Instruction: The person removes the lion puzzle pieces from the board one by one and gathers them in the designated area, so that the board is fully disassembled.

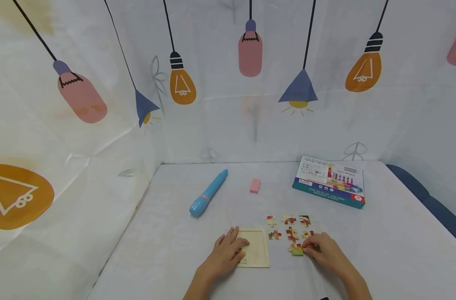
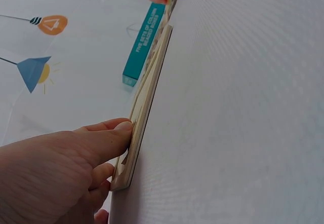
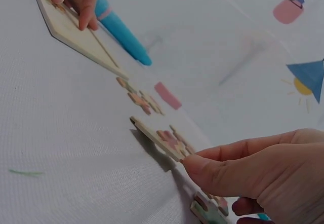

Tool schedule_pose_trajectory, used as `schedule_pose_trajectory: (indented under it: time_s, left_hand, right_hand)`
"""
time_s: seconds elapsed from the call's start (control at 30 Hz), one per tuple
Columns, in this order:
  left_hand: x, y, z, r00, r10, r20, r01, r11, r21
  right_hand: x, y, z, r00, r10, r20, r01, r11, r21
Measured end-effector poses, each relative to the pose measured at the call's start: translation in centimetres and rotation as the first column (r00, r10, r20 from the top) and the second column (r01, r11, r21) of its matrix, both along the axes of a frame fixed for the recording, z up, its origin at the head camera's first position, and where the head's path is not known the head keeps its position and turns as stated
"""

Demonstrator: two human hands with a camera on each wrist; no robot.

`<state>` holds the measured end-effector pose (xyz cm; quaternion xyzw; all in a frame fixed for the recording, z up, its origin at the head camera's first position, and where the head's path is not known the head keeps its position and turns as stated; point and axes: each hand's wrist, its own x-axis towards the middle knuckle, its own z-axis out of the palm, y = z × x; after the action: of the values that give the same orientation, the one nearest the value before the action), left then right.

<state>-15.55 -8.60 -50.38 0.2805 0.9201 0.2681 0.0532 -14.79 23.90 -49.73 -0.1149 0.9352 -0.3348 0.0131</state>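
Note:
A shallow wooden puzzle tray (image 1: 257, 248) lies on the table, with a puzzle piece (image 1: 243, 261) in its near left corner. Across the tray's left side rests my left hand (image 1: 225, 254), its fingers touching the board and partly covering that corner. My right hand (image 1: 325, 252) pinches a green and orange puzzle piece (image 1: 297, 250) between thumb and finger. In the right wrist view this piece (image 3: 154, 139) is tilted and lifted off the cloth at least partly. Several loose pieces, including a red and yellow one (image 1: 291, 234), lie right of the tray; my right hand partly hides some.
Behind the tray lie a blue microphone-shaped toy (image 1: 209, 193) and a pink block (image 1: 255, 186). A flat teal and white box (image 1: 329, 182) stands at the back right. White cloth (image 1: 156, 250) covers the table, with a lamp-printed curtain (image 1: 220, 129) behind it.

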Motion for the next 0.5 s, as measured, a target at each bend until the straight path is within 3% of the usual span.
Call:
schedule_pose_trajectory:
  time_s: [0.13,0.5]
  left_hand:
    - [0.03,-0.01,0.10,1.000,0.001,0.005,-0.001,1.000,0.000]
    - [-0.04,-0.06,-0.05,1.000,0.002,-0.003,-0.002,1.000,-0.003]
  right_hand:
    - [0.05,-0.03,0.01,1.000,0.020,-0.011,-0.020,1.000,0.008]
    - [0.01,-0.42,-0.03,0.999,-0.040,0.023,0.039,0.998,0.045]
